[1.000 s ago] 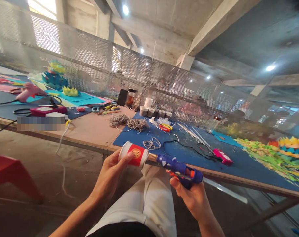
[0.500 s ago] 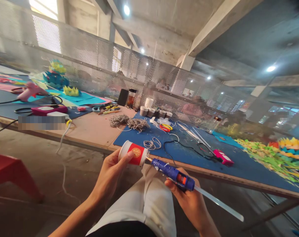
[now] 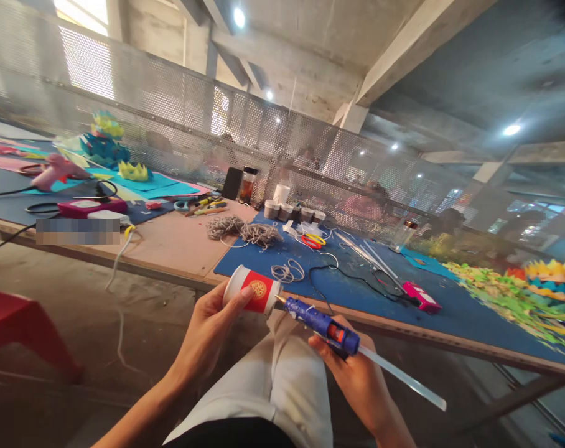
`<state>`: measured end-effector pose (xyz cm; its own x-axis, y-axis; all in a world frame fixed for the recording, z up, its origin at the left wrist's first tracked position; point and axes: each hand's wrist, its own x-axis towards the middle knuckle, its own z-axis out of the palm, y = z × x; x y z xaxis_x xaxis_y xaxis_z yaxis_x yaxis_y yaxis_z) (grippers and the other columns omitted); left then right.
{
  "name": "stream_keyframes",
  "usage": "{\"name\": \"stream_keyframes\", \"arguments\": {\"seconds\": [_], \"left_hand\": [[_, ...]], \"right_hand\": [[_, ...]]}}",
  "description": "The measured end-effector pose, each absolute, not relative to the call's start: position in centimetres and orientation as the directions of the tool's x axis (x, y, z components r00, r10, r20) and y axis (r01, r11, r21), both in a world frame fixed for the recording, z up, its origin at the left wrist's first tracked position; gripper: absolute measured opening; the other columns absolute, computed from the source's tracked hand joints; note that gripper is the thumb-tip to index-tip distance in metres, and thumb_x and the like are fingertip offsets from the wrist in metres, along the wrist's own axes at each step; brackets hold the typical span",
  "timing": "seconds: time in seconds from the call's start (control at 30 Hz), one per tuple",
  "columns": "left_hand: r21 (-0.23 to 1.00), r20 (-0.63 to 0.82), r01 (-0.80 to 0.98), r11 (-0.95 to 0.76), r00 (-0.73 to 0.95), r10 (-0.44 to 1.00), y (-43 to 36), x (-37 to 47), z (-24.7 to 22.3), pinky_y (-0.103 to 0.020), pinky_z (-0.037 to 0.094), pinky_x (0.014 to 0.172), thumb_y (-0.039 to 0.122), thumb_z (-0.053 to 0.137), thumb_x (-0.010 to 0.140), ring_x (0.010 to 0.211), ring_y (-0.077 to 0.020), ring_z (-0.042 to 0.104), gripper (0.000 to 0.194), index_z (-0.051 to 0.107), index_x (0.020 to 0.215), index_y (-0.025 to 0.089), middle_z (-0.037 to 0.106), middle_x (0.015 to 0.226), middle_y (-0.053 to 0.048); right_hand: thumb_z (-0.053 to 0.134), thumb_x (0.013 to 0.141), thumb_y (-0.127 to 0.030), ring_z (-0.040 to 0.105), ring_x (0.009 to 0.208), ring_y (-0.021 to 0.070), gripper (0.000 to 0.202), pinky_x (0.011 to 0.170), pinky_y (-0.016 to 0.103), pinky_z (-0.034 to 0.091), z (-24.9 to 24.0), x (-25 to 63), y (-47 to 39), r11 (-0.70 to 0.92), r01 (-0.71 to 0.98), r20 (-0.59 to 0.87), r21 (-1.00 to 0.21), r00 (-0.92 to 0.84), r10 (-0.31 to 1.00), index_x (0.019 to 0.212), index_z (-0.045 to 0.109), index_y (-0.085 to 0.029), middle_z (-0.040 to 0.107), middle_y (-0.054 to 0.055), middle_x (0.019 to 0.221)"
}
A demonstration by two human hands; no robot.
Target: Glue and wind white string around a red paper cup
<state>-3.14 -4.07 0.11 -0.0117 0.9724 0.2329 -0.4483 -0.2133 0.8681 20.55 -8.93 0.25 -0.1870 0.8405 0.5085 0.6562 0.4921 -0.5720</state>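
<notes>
A: Hands first. What does each hold?

B: Left hand [image 3: 206, 333] grips a red-and-white paper cup [image 3: 252, 290], lying on its side, thumb along its near wall, fingers wrapped behind. Right hand [image 3: 357, 379] is clenched round the handle of a blue glue gun [image 3: 320, 322].

A: Where is the cup, exactly?

B: Low centre, above the person's lap in white trousers [image 3: 282, 379], just in front of the near edge of the table [image 3: 180, 239]. Not resting on it.

A: Gun against cup?

B: Nozzle points left at the cup's base end, at or nearly at it; cannot tell whether it touches. A clear glue stick [image 3: 404, 387] juts out of the gun's back, slanting down to the right.

A: Table contents?

B: Blue mat [image 3: 450, 305] on the right half. On it: loops of white cord [image 3: 287, 271] near the cup, a black cable [image 3: 352, 277], a pink box [image 3: 421, 296]. Farther off, a heap of twine [image 3: 245, 230] and a row of small cups [image 3: 294, 213]. Far left, a pink glue gun [image 3: 53, 171] and paper crowns [image 3: 102, 146]. Far right, coloured paper cutouts [image 3: 520, 289].

A: Floor?

B: Red stool [image 3: 21, 330] at left.
</notes>
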Motion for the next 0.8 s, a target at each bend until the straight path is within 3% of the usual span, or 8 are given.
{"name": "stream_keyframes", "arguments": {"seconds": [0.33,0.8], "left_hand": [[0.874,0.239,-0.437,-0.212,0.007,0.971,-3.80,-3.40,-0.30,-0.030,0.053,0.071,0.042,0.075,0.082,0.077,-0.0231,0.070,0.031,0.075,0.103,0.019,0.078,0.085,-0.003],[0.891,0.235,-0.398,-0.219,-0.010,0.972,-3.95,-3.39,-0.32,-0.030,0.052,0.073,0.043,0.075,0.081,0.080,-0.0238,0.070,0.030,0.076,0.100,0.020,0.078,0.090,-0.004]], "right_hand": [[0.065,0.092,-0.029,0.054,0.055,0.0134,0.013,0.053,0.025,0.037,-0.10,20.67,-8.71,0.476,0.683,0.511,-0.554,-0.173,0.842,0.084,0.060,-0.021,0.059,-0.003,0.065],[0.065,0.093,-0.031,0.059,0.057,0.0160,0.010,0.057,0.026,0.045,-0.12,20.83,-8.43,0.478,0.676,0.523,-0.561,-0.158,0.837,0.096,0.066,-0.021,0.066,0.000,0.070]]}}
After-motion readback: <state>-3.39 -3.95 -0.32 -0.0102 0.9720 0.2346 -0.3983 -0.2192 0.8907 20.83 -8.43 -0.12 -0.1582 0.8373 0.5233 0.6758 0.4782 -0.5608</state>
